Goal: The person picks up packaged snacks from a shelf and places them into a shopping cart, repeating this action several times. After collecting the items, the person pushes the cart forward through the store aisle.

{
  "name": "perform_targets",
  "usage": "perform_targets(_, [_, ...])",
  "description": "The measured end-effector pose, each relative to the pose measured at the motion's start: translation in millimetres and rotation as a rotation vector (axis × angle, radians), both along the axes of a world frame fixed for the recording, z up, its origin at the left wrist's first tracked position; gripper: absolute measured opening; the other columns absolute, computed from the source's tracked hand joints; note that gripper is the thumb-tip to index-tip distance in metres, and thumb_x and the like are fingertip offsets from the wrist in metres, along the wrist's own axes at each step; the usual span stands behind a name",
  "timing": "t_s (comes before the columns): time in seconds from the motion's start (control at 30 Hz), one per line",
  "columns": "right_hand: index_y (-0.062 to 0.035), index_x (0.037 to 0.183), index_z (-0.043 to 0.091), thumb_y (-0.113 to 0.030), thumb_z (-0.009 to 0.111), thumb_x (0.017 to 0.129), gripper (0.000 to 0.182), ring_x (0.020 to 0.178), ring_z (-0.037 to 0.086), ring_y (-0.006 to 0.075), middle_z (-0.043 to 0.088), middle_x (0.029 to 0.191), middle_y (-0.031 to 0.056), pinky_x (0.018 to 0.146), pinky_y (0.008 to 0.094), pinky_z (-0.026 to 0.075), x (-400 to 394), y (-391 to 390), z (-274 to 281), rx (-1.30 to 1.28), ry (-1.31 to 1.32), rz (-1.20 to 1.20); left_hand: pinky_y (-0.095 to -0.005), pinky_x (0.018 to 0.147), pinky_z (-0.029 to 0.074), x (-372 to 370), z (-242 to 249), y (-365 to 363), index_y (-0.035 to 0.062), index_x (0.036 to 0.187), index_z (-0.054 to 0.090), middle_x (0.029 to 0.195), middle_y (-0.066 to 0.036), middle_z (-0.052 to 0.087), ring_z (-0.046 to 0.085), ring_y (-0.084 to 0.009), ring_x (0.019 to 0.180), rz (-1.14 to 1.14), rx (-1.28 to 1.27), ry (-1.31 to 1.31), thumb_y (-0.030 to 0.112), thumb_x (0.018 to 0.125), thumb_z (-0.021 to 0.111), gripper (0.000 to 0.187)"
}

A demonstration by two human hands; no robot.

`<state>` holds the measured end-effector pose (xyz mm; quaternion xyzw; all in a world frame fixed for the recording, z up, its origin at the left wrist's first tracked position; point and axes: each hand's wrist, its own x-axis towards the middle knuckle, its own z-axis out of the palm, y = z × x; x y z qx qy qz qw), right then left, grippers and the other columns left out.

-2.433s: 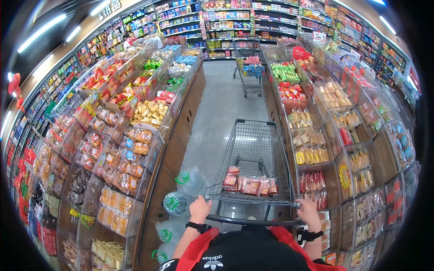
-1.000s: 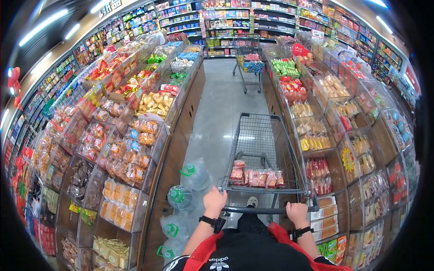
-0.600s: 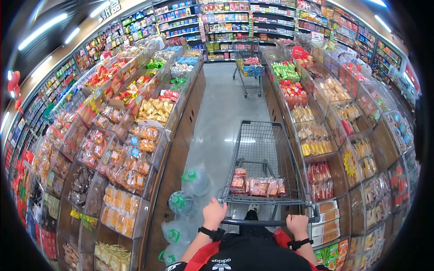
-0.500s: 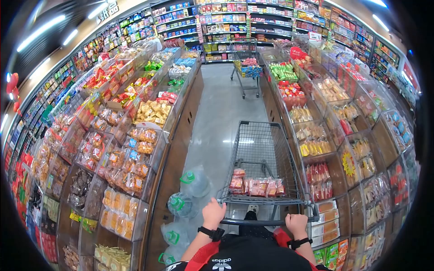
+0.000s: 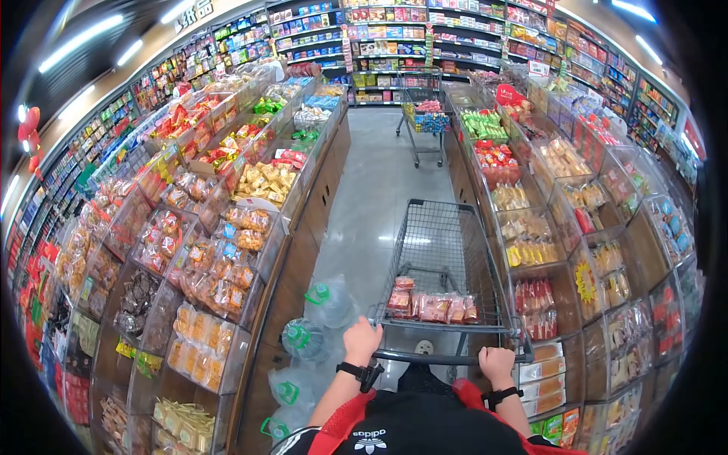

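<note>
The shopping cart [image 5: 444,280] stands in the middle of the aisle, just in front of the person, its wire basket holding a row of red snack packets [image 5: 434,306] along the near end. The left hand [image 5: 362,340] is closed over the left end of the cart handle [image 5: 432,357], and the right hand [image 5: 497,363] is wrapped round the right end; both wrists carry dark bands. The cart sits close to the right-hand display bins [image 5: 531,250], so its far corner could well clip their clear fronts if it drifts right. On the near left, large water bottles [image 5: 307,337] with green caps lie on the floor against the wooden base of the left display [image 5: 227,250], and a swing of the cart to the left could catch them. At the far end a second cart [image 5: 425,114], loaded with goods, stands in the aisle and narrows the way through. The floor [image 5: 379,189] is pale grey, smooth and glossy, with light reflected in it. Stocked shelves [image 5: 379,38] line the far wall under strip lighting.
</note>
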<state>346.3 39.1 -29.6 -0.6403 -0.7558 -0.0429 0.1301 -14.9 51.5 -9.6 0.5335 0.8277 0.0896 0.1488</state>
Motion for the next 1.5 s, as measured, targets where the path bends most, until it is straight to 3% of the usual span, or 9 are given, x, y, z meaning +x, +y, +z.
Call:
perform_targets(0.83, [-0.0047, 0.055, 0.066, -0.03, 0.053, 0.084, 0.041, 0.052, 0.059, 0.0374, 0.059, 0.054, 0.0173, 0.057, 0.049, 0.047, 21.8, -52.8, 1.6, -0.055, 0.003, 0.008, -0.0457, 0.071, 0.054, 21.7, -1.7, -60.6, -0.0014, 0.109, 0.052, 0.09, -0.022, 0.067, 0.068, -0.0369, 0.082, 0.02, -0.026, -0.008, 0.05, 0.086, 0.056, 0.057])
perform_targets(0.93, [-0.0036, 0.063, 0.068, -0.035, 0.053, 0.086, 0.042, 0.059, 0.062, 0.0384, 0.062, 0.062, 0.0191, 0.062, 0.0505, 0.048, 20.9, -52.6, 15.4, -0.229, 0.048, -0.017, -0.046, 0.071, 0.054, 21.2, -4.0, -61.0, -0.0017, 0.111, 0.051, 0.09, -0.022, 0.067, 0.068, -0.0374, 0.081, 0.01, -0.033, -0.01, 0.05, 0.086, 0.056, 0.057])
perform_targets(1.03, [-0.0032, 0.081, 0.069, -0.039, 0.052, 0.089, 0.04, 0.072, 0.064, 0.0393, 0.066, 0.076, 0.021, 0.068, 0.0483, 0.05, 32.9, -39.6, 36.6, -0.58, 0.145, 0.116, -0.0444, 0.07, 0.054, 22.7, 8.5, -58.2, -0.0017, 0.111, 0.052, 0.089, -0.021, 0.067, 0.068, -0.0363, 0.08, 0.002, -0.076, 0.002, 0.047, 0.087, 0.057, 0.054])
perform_targets(1.07, [-0.0039, 0.098, 0.065, -0.037, 0.054, 0.09, 0.035, 0.08, 0.064, 0.0385, 0.067, 0.086, 0.021, 0.072, 0.0437, 0.051, 42.4, -32.6, 35.1, -0.727, 0.151, 0.167, -0.0443, 0.069, 0.054, 23.2, 7.9, -57.8, -0.0019, 0.112, 0.052, 0.088, -0.02, 0.067, 0.068, -0.0364, 0.079, 0.008, -0.066, 0.005, 0.047, 0.087, 0.057, 0.055])
perform_targets(1.13, [-0.0039, 0.102, 0.063, -0.03, 0.058, 0.089, 0.029, 0.081, 0.064, 0.0375, 0.066, 0.086, 0.0194, 0.073, 0.0419, 0.051, 31.8, -11.2, 79.7, -0.89, 0.165, 0.265, -0.044, 0.068, 0.054, 22.4, 3.4, -57.7, -0.0022, 0.115, 0.051, 0.087, -0.02, 0.066, 0.067, -0.0367, 0.077, 0.014, -0.054, 0.003, 0.046, 0.086, 0.058, 0.056])
perform_targets(1.2, [-0.0039, 0.103, 0.061, -0.025, 0.061, 0.087, 0.026, 0.082, 0.063, 0.0358, 0.065, 0.086, 0.0174, 0.072, 0.0416, 0.05, 22.2, 15.5, 96.5, -0.684, 0.237, 0.385, -0.0441, 0.068, 0.054, 22.5, 5.2, -55.7, -0.0025, 0.119, 0.05, 0.088, -0.02, 0.066, 0.067, -0.0367, 0.077, 0.016, -0.055, 0.014, 0.046, 0.087, 0.058, 0.059])
perform_targets(1.27, [-0.0046, 0.104, 0.061, -0.026, 0.058, 0.087, 0.028, 0.089, 0.061, 0.0396, 0.065, 0.093, 0.0205, 0.076, 0.0458, 0.049, -1.1, 47.3, 131.4, -0.531, 0.295, 0.429, -0.0441, 0.068, 0.054, 22.4, 6.0, -56.7, -0.0027, 0.122, 0.049, 0.089, -0.02, 0.066, 0.067, -0.0368, 0.077, 0.017, -0.073, 0.024, 0.046, 0.087, 0.058, 0.061])
perform_targets(1.33, [-0.0038, 0.106, 0.061, -0.024, 0.059, 0.087, 0.028, 0.088, 0.062, 0.0388, 0.065, 0.092, 0.0205, 0.076, 0.0447, 0.05, -17.6, 88.5, 137.6, -0.586, 0.338, 0.459, -0.044, 0.068, 0.054, 22.3, 6.3, -53.4, -0.0027, 0.125, 0.048, 0.091, -0.02, 0.066, 0.067, -0.0369, 0.076, 0.027, -0.086, 0.03, 0.046, 0.087, 0.058, 0.062])
perform_targets(1.5, [-0.0028, 0.108, 0.062, -0.027, 0.06, 0.087, 0.033, 0.092, 0.063, 0.0382, 0.066, 0.095, 0.0218, 0.079, 0.044, 0.05, -46.9, 197.3, 13.9, -0.73, 0.301, 0.439, -0.0445, 0.067, 0.054, 25.9, 13.7, -47.1, -0.0013, 0.125, 0.05, 0.092, -0.021, 0.065, 0.067, -0.037, 0.076, 0.075, -0.098, 0.025, 0.043, 0.086, 0.06, 0.06])
